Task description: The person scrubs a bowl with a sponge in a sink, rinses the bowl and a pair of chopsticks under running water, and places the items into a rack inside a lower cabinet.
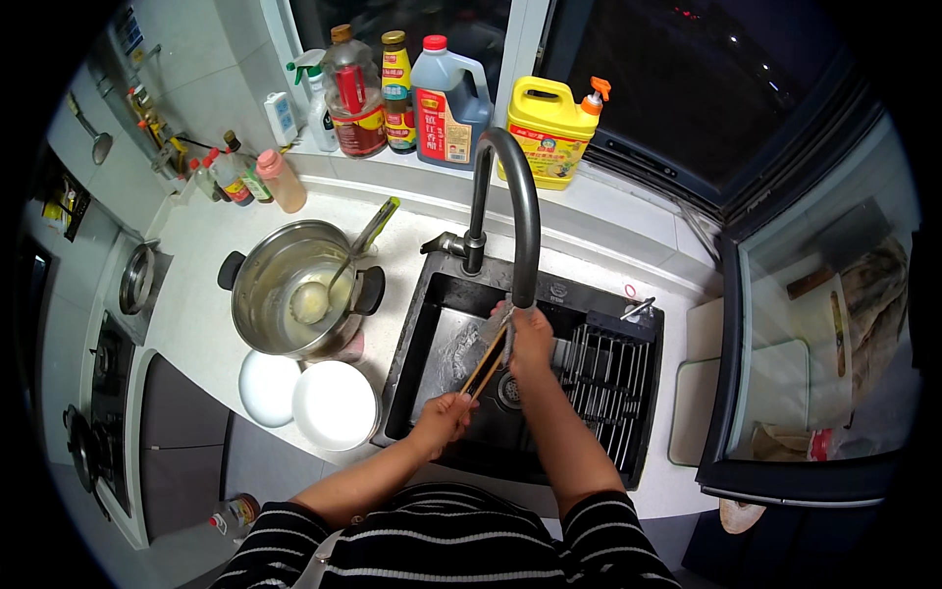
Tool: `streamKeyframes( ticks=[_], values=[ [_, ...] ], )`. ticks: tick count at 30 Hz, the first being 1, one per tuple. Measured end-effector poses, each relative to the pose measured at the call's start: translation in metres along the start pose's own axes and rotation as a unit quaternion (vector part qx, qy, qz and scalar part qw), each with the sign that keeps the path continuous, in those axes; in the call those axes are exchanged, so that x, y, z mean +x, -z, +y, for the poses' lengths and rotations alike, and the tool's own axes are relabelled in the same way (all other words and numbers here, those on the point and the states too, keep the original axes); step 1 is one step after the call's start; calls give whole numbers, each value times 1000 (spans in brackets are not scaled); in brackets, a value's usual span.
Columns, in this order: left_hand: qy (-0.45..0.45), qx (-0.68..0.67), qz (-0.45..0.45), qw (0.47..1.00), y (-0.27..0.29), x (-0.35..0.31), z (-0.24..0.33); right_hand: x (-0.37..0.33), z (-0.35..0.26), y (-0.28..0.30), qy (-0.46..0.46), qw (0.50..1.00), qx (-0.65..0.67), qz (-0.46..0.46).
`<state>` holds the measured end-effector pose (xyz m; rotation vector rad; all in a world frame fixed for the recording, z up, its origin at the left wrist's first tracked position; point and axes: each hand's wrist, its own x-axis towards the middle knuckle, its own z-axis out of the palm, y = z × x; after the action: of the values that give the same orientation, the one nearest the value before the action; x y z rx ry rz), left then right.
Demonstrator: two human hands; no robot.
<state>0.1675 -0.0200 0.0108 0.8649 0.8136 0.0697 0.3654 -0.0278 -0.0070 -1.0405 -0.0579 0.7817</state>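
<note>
Pot (270, 272) holding ladle (367, 235), left hand (444, 426), right hand (531, 344), fingers of both clamped on chopsticks (485, 366)

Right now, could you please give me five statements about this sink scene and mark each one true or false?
1. The left hand and right hand both hold the slender sticks. True.
2. The ladle lies in the sink. False: the ladle rests in the pot, outside the sink.
3. Two white dishes sit on the counter, left of the sink. True.
4. The yellow jug stands left of the faucet. False: the yellow jug is right of the faucet.
5. The right hand is closer to the spout than the left hand. True.
</note>
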Motion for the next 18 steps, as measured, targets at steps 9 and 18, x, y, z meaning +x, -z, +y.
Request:
streamKeyframes(
  ticks=[9, 18],
  values=[
    [-63, 64, 52, 995, -1, 15, 8, -38, 17, -8, -143, 982, 77, -93],
    [-282, 372, 171, 868, -9, 17, 0, -21, -1, -13, -112, 990, 56, 65]
  ],
)
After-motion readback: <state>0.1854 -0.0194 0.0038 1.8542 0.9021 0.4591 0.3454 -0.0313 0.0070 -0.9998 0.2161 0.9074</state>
